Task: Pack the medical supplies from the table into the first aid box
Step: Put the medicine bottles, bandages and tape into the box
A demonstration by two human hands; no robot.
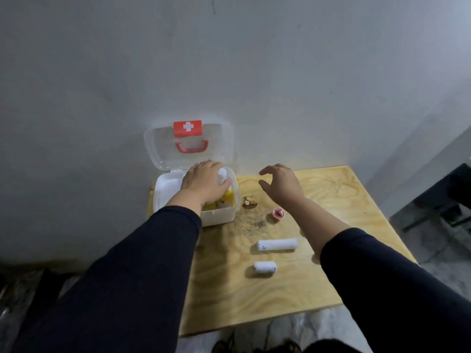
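The white first aid box (219,217) stands at the table's far left corner. Its clear lid (155,149) is up, with a red cross label and a red handle. My left hand (204,180) reaches into the box and holds a white bottle (224,177) over yellow items inside. My right hand (280,183) hovers open above the table to the right of the box, holding nothing. A long white bandage roll (277,245) and a shorter roll (265,267) lie on the wood nearer me. A small pink-red round item (277,214) sits between them and the box.
The wooden table (344,200) stands against a grey wall. A dark stain and a brown scrap (248,202) mark the wood beside the box. Dark objects lie on the floor at the left, and a dark frame (438,200) stands at the right.
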